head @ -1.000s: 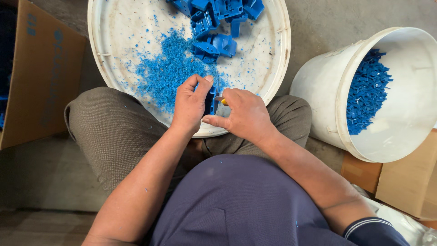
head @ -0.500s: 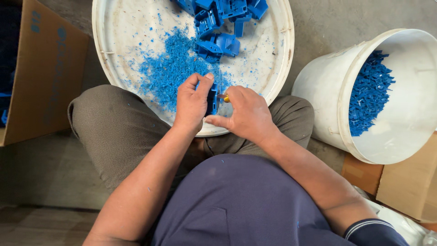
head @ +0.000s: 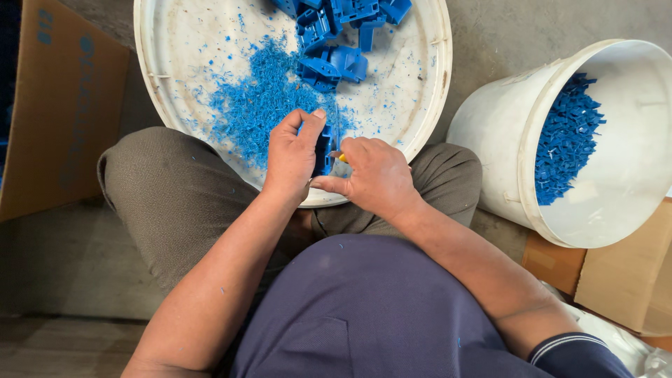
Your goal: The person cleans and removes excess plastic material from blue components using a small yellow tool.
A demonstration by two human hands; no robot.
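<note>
Person seated low, knees apart, looking straight down over a dark blue shirt and olive-brown trousers. Forearms meet over the lap.

Left hand [head: 294, 155] closed around a small blue plastic part [head: 323, 150], thumb and fingers pinching it upright just above the near rim of the basin, so that whatever comes off it drops inside.

Right hand [head: 374, 178] curled shut on a small tool; only a yellow-orange bit [head: 343, 158] shows between thumb and forefinger, touching the part's right side. Blade or tip hidden; cannot tell its kind. Thumb braced toward the part, likely for control on a short stroke.

Wide white round basin [head: 437, 77] rests partly on the lap, tilted toward the person. A heap of fine blue shavings [head: 255, 105] lies in it just beyond the hands, scattered flecks further out. Judged: trimmings from parts like the held one.

At the basin's far side, a cluster of blue moulded parts [head: 336, 42], larger than the shavings, loosely piled, within reach.

To the right, a white bucket [head: 504, 140] tipped with its mouth toward the person, a bank of small blue pieces [head: 563, 140] against its inner wall. It stands apart from the basin.

Left edge: brown cardboard box [head: 63, 105], flap up. Concrete floor [head: 532, 28] beyond.
</note>
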